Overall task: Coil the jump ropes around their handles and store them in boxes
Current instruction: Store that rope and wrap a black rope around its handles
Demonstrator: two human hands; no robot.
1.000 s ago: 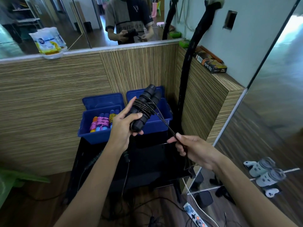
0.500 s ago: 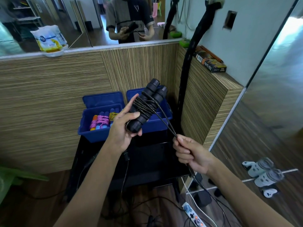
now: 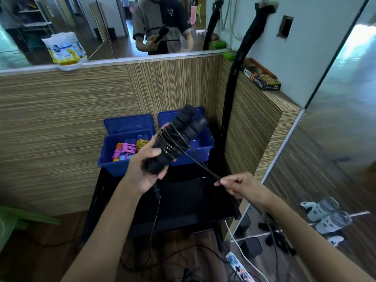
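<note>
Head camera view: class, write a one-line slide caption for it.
Left hand grips black jump rope handles while right hand pulls the rope taut above two blue boxes.

left box (image 3: 126, 157) beside right box (image 3: 200, 146) on table (image 3: 183, 202) | coiled ropes (image 3: 127, 149) in left box | handles (image 3: 179, 139) before right box

Two blue boxes (image 3: 200, 148) (image 3: 114, 159), two black foam handles (image 3: 179, 139) held together, one black rope (image 3: 203, 166), several coloured coiled ropes (image 3: 127, 149) in left box, two hands (image 3: 142, 169) (image 3: 242, 185), one counter (image 3: 193, 200).
</note>
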